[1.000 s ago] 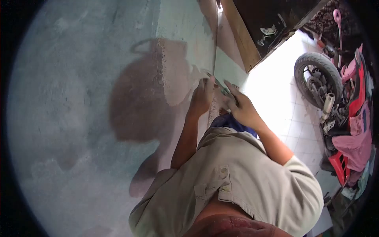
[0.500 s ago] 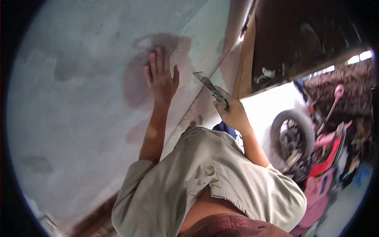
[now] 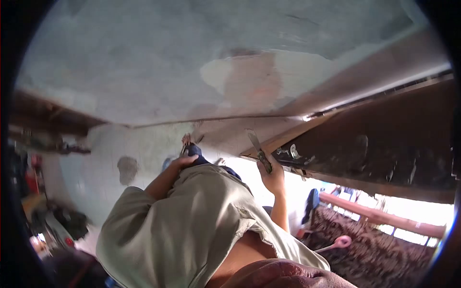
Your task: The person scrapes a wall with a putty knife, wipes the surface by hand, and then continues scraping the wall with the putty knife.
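In the head view my right hand (image 3: 272,177) is closed around the handle of a putty knife (image 3: 254,140). Its stained metal blade points up and away from me, in front of the wall's lower edge. My left hand (image 3: 183,162) is low by my waist, against dark blue shorts (image 3: 194,151); its fingers look stretched out flat, partly hard to see. Ahead stands a grey-white plastered wall (image 3: 144,62), with a paler smooth patch (image 3: 213,74) and a shadow across it.
A dark wooden door or panel (image 3: 374,149) runs along the right, with a metal latch (image 3: 294,151) near its edge. A pink round-ended object (image 3: 342,241) lies at lower right. Blurred household items stand at far left. Tiled floor (image 3: 103,144) lies below the wall.
My left hand has come down from the wall to my waist. My view has swung, so the wall now spans the top. The putty knife stays in my right hand.
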Demonstrator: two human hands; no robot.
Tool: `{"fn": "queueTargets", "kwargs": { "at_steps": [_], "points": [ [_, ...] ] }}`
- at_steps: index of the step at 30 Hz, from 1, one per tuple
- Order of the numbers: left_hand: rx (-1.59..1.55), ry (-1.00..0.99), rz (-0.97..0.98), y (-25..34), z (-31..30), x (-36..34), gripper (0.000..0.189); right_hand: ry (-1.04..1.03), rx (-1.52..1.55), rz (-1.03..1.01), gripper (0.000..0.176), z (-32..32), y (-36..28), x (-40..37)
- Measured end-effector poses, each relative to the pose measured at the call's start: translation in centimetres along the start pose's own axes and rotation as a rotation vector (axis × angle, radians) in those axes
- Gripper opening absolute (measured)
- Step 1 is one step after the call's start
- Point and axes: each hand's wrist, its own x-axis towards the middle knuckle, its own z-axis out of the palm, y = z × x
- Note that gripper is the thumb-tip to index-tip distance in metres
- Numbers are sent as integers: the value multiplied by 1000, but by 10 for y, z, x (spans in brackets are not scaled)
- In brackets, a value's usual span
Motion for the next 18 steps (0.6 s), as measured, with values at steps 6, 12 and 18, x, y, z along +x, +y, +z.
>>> {"fn": "queueTargets", "kwargs": {
  "at_steps": [6, 12, 18],
  "points": [
    [226, -119, -118, 35, -8, -68, 80, -383, -238, -162, 50, -17, -33, 32],
    [442, -2, -361, 28, 34, -25, 36, -413, -239, -214, 47, -2, -65, 39],
    [532, 31, -279, 66, 3, -81, 31, -444, -425, -275, 43, 14, -37, 39]
  ]
}}
